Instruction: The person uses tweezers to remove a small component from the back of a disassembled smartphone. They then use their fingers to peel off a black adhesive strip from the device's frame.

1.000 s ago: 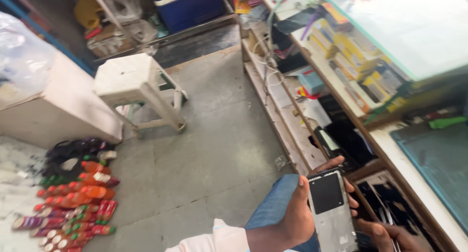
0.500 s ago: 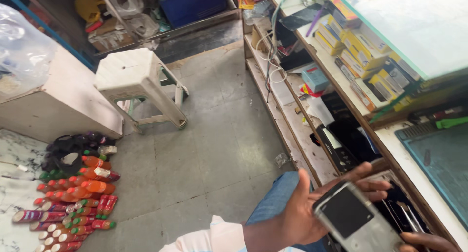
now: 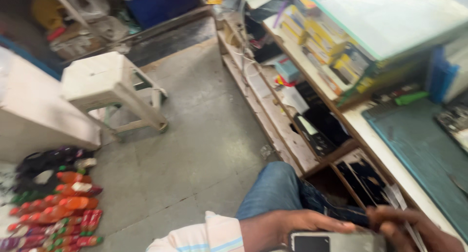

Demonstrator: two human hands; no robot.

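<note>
A grey handheld device with a dark screen (image 3: 336,242) is recorded at the bottom edge of the frame, right of centre, cut off in part by that edge. It is gripped from the left by the left hand (image 3: 292,225), whose fingers are curled over its upper edge, a striped pale sleeve being seen at the wrist. The right hand (image 3: 414,230) is found at the lower right corner, touching the device's right end; its fingers are bent, but blur prevents their closure from being judged. A knee in blue jeans (image 3: 278,188) is noted just above the hands. A white plastic stool (image 3: 109,88) is placed in the upper left on the grey concrete floor (image 3: 195,149). Bottles with red and orange contents (image 3: 53,218) are laid in rows at the lower left. Wooden shelving (image 3: 292,125) stocked with boxes and small goods is run diagonally through the upper right. A counter with a green mat (image 3: 419,144) is set at the right edge. A blue cooler box (image 3: 156,3) is seen at the top.
</note>
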